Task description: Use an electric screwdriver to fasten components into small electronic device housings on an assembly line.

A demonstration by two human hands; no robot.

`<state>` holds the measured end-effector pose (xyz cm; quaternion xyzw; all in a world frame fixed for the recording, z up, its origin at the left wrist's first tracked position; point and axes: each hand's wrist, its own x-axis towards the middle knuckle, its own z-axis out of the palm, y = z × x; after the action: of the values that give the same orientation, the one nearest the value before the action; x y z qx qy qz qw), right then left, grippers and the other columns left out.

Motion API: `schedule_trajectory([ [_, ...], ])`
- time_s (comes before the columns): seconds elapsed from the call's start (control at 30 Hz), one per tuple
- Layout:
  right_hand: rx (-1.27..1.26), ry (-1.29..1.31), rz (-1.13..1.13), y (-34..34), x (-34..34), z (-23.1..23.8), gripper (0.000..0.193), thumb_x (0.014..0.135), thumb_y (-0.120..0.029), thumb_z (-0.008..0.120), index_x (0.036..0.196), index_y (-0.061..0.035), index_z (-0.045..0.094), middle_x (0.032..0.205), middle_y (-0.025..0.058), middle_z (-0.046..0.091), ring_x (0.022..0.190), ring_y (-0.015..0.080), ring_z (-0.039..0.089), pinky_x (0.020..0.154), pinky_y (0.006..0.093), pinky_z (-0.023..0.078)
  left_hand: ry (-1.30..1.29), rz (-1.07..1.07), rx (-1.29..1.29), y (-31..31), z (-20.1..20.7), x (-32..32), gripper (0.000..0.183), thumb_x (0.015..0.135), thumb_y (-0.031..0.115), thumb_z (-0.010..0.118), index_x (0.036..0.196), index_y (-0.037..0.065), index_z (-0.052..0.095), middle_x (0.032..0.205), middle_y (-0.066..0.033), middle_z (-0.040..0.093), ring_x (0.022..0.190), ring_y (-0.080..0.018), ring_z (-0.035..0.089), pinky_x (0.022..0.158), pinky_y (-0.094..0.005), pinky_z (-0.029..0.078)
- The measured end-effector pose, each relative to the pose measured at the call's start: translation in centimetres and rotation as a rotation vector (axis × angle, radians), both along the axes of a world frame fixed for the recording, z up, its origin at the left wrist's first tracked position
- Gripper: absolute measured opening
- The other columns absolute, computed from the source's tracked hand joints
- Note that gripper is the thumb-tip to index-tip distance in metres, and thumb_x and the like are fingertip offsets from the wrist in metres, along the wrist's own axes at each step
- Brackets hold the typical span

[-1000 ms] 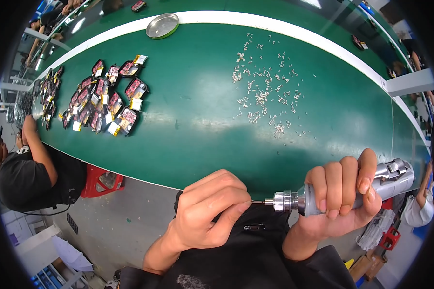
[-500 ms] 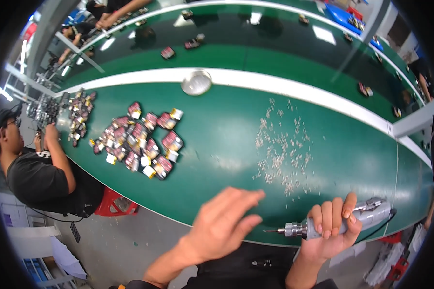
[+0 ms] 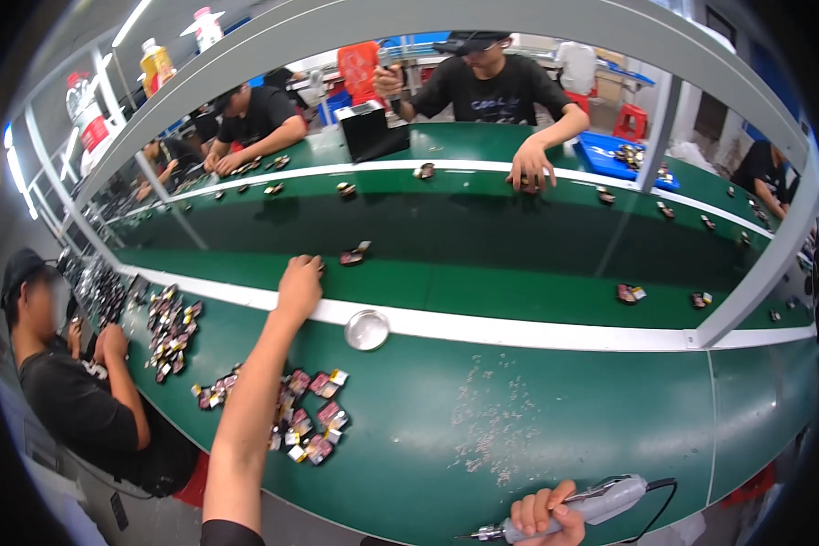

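Observation:
My left hand reaches out over the belt beyond the white rail, its fingers closed on a small part of which only a dark sliver shows at the fingertips. Just right of it on the belt lies a small black and red part with a pale tab. My right hand is wrapped round a grey electric screwdriver at the near table edge, its bit pointing left. Under my left forearm is a pile of similar parts. Many tiny screws lie scattered on the green table.
A round metal dish stands against the white rail. Grey frame posts rise beyond it. Across the belt, a co-worker's hand touches a part; a blue tray is alongside. Another person works at the left.
My left hand has moved from above the near table edge out to the belt and closed on a small part. The view has tilted up; the screwdriver stays in my right hand.

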<state>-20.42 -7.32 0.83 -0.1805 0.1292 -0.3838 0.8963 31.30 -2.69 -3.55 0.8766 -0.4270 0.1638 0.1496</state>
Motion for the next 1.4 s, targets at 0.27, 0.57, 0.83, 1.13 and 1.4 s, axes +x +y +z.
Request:
schedule_trajectory([
  [0.27,0.011,0.002,0.006,-0.2,0.0,0.2,0.008,0.087,-0.013,0.053,0.085,-0.0061,0.051,0.061,0.0012,0.037,0.055,0.0120,0.035,0.057,0.0271,0.031,0.209,-0.361,-0.182,3.2,7.6,-14.4,0.035,0.079,-0.007,0.052,0.114,-0.006,0.054,0.110,-0.0234,0.059,0.104,-0.0388,0.054,0.090,-0.0436,0.044],
  [0.57,-0.054,0.139,0.103,2.5,0.9,-0.5,0.010,0.081,-0.016,0.050,0.081,-0.0088,0.043,0.055,0.0008,0.038,0.048,0.0131,0.038,0.052,0.0296,0.036,0.219,-0.704,0.091,9.7,4.6,-34.1,0.043,0.068,0.000,0.061,0.109,-0.011,0.056,0.118,-0.0221,0.056,0.104,-0.0331,0.056,0.086,-0.0385,0.050],
  [0.83,0.083,0.224,0.331,7.6,0.3,-0.9,0.009,0.086,-0.007,0.050,0.092,-0.0041,0.044,0.067,0.0071,0.044,0.064,0.0181,0.045,0.063,0.0331,0.039,0.170,-0.785,0.007,10.5,4.3,-37.0,0.032,0.064,-0.002,0.062,0.094,-0.012,0.063,0.109,-0.0227,0.060,0.092,-0.0308,0.060,0.071,-0.0336,0.055],
  [1.13,0.014,0.270,0.282,7.7,0.0,-1.2,0.009,0.085,-0.005,0.049,0.091,-0.0039,0.043,0.068,0.0080,0.045,0.064,0.0188,0.046,0.064,0.0339,0.042,-0.046,-0.801,-0.034,10.8,3.2,-37.1,0.027,0.065,0.005,0.060,0.086,-0.012,0.064,0.095,-0.0224,0.064,0.085,-0.0298,0.063,0.070,-0.0312,0.056],
  [1.4,-0.160,0.149,0.258,3.7,-0.3,0.9,0.014,0.088,-0.019,0.051,0.091,-0.0069,0.044,0.064,0.0043,0.046,0.052,0.0155,0.047,0.058,0.0316,0.042,0.207,-0.782,0.130,11.9,4.6,-37.2,0.041,0.061,0.004,0.061,0.098,-0.015,0.061,0.110,-0.0269,0.059,0.096,-0.0333,0.060,0.072,-0.0328,0.055],
])
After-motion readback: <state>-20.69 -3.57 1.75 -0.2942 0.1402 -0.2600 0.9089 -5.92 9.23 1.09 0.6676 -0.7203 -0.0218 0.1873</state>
